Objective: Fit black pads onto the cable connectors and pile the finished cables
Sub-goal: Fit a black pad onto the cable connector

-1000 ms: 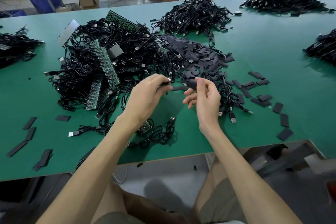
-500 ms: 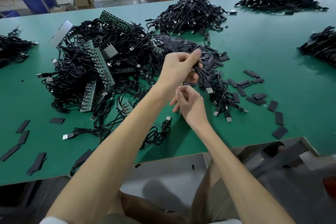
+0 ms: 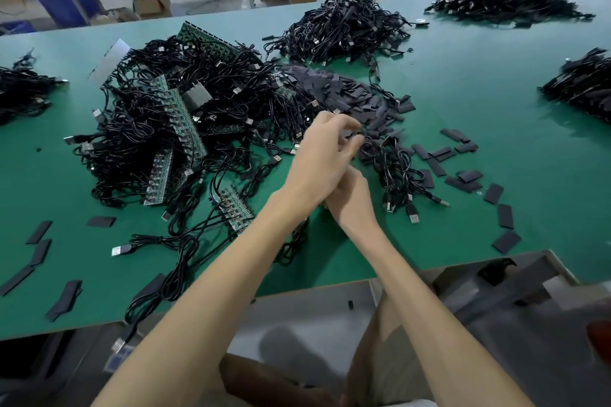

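Just left of the small cable pile [image 3: 396, 172], your left fingers [image 3: 350, 146] pinch a cable [image 3: 360, 135]; your right hand's [image 3: 352, 200] grip is hidden.

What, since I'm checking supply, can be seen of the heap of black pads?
The heap of black pads is a loose mound of flat, matte, dark rectangular pieces lying every way on the green table, between the big cable tangle and a far cable pile. The left hand, pinching a cable, hovers over its near edge.
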`<move>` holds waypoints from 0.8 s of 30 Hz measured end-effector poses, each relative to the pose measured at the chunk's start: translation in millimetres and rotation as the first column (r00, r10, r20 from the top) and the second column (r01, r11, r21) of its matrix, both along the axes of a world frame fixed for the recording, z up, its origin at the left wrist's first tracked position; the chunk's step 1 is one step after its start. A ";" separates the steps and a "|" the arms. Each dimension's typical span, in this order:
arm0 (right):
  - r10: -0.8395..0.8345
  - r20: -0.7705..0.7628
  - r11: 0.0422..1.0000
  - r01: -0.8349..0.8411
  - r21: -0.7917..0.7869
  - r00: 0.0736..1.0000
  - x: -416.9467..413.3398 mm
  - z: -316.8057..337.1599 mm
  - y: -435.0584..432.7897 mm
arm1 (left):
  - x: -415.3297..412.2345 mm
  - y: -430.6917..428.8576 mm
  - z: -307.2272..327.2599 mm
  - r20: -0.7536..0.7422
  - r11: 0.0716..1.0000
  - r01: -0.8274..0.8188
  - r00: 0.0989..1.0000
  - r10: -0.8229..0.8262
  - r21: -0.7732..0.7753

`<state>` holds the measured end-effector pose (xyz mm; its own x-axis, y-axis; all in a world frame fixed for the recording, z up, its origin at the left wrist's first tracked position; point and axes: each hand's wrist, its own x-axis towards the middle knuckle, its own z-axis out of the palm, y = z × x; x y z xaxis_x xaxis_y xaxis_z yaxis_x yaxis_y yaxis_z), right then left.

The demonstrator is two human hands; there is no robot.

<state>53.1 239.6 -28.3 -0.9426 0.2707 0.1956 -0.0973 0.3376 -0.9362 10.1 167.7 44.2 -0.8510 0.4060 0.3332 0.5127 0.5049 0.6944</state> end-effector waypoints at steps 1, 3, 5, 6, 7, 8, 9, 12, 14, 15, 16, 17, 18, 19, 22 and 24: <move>0.002 -0.008 1.000 -0.002 -0.022 1.000 -0.9 0.9 -1.2 | -0.5 -12.6 -0.5 -0.012 0.998 -0.035 0.999 0.035 -0.051; 0.008 -0.001 0.999 -0.008 -0.052 1.000 -2.6 -0.1 -1.0 | -1.7 -39.1 -0.3 -0.044 0.979 -0.143 0.989 0.138 -0.148; 0.009 0.016 0.998 -0.008 -0.059 1.000 -5.0 -0.5 -3.1 | -1.3 -66.7 1.8 -0.106 0.940 -0.275 0.960 0.258 -0.204; 0.024 0.017 0.998 -0.023 -0.063 1.000 -5.1 -1.9 -3.2 | -1.6 -80.3 2.7 -0.124 0.907 -0.343 0.939 0.321 -0.243; 0.040 0.018 0.996 -0.039 -0.075 0.999 -5.4 -3.5 -3.0 | -2.6 -92.9 3.9 -0.118 0.863 -0.402 0.916 0.384 -0.307; 0.049 0.023 0.996 -0.047 -0.080 0.999 -4.6 -3.3 -3.2 | -3.9 -104.3 4.9 -0.102 0.801 -0.449 0.888 0.447 -0.395; 0.057 0.023 0.996 -0.055 -0.076 0.998 -4.9 -4.4 -2.9 | -5.3 -113.9 5.7 -0.081 0.728 -0.476 0.859 0.506 -0.494; 0.063 0.035 0.996 -0.061 -0.072 0.997 -4.9 -3.9 -3.8 | -6.9 -134.6 1.1 -0.042 0.658 -0.512 0.805 0.592 -0.552; 0.061 0.038 0.996 -0.059 -0.066 0.997 -4.9 -3.7 -4.2 | -5.0 -139.9 -2.9 -0.118 0.670 -0.579 0.790 0.601 -0.464; 0.059 0.038 0.996 -0.057 -0.063 0.998 -4.6 -3.8 -3.9 | -3.8 -141.2 -4.5 -0.148 0.668 -0.604 0.780 0.608 -0.434; 0.058 0.040 0.997 -0.056 -0.059 0.998 -4.5 -3.6 -3.4 | -3.2 -142.9 -6.9 -0.140 0.663 -0.611 0.772 0.620 -0.432; 0.058 0.037 0.997 -0.056 -0.059 0.998 -4.5 -3.6 -3.3 | -3.5 -144.7 -9.0 -0.088 0.657 -0.602 0.764 0.639 -0.454; 0.059 0.038 0.997 -0.057 -0.055 0.998 -4.4 -3.4 -3.5 | -3.7 -146.6 -11.5 -0.006 0.651 -0.570 0.755 0.656 -0.501; 0.060 0.040 0.997 -0.058 -0.055 0.997 -4.2 -3.5 -3.4 | -3.7 -147.8 -14.0 0.074 0.650 -0.517 0.749 0.659 -0.557; 0.066 0.047 0.997 -0.063 -0.054 0.997 -3.9 -3.1 -3.6 | -5.4 -152.9 -24.1 0.177 0.696 -0.427 0.766 0.617 -0.578; 0.069 0.048 0.996 -0.066 -0.059 0.996 -3.6 -2.1 -3.4 | -6.8 -154.0 -23.4 0.292 0.771 -0.390 0.763 0.576 -0.503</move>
